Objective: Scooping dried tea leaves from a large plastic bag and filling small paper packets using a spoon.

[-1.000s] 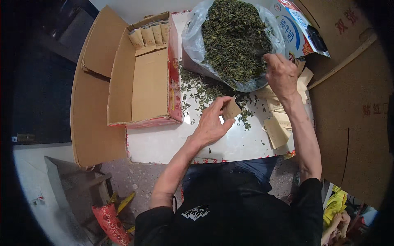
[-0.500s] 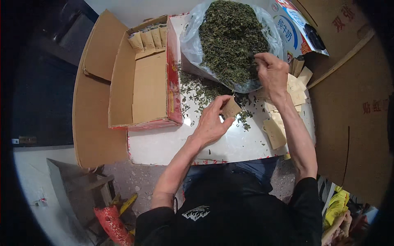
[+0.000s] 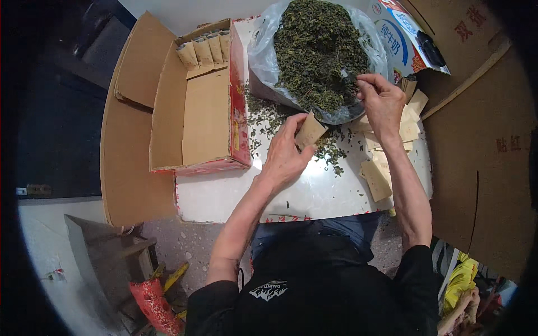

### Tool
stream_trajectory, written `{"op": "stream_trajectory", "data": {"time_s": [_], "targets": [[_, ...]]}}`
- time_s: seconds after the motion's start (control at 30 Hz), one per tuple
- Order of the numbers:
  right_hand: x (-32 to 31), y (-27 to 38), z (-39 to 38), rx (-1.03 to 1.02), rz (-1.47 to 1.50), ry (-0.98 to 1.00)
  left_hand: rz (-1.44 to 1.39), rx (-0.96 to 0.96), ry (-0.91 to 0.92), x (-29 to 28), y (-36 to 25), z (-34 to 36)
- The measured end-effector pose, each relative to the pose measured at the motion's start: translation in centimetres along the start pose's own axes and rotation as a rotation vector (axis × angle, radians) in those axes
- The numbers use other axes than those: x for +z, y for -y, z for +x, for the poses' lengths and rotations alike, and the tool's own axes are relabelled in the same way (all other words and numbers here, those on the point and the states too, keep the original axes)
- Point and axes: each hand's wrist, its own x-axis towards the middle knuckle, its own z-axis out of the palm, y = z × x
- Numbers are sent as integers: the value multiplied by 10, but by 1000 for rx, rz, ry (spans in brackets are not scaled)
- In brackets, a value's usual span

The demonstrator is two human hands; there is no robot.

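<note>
My left hand [image 3: 287, 152] is closed on a small brown paper pouch [image 3: 310, 132], held tilted just in front of a big clear plastic bag [image 3: 262, 59]. Dried green tea leaves [image 3: 319, 50] are heaped in that bag. At the heap's right edge, the fingertips of my right hand [image 3: 384, 106] are pinched together on a small shiny spoon-like thing [image 3: 345, 73], its shape partly lost among the leaves. Flat paper pouches [image 3: 412, 131] lie in a pile beside my right wrist, with one pouch [image 3: 376, 180] nearer the table's front edge.
On the left stands an open cardboard box [image 3: 206, 120], with several filled pouches [image 3: 204, 49] lined up at its far end. Loose leaves [image 3: 332, 154] are scattered over the white table [image 3: 246, 201]. A blue-and-white carton [image 3: 392, 42] and large cardboard sheets [image 3: 482, 140] stand at right.
My right hand has shifted slightly right, and a shiny thing now shows by its fingertips. The pouch in my left hand has moved a little left and up, turning more upright.
</note>
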Motion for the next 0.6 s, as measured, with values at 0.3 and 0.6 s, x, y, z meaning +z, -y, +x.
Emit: {"op": "stream_trajectory", "data": {"time_s": [0.3,0.6], "targets": [[-16,13,-18,-28,33,53,101,41,-92,-6,9,15],[-28,23,-43,-54,52,185,146,37,-112,-10,16,20]]}}
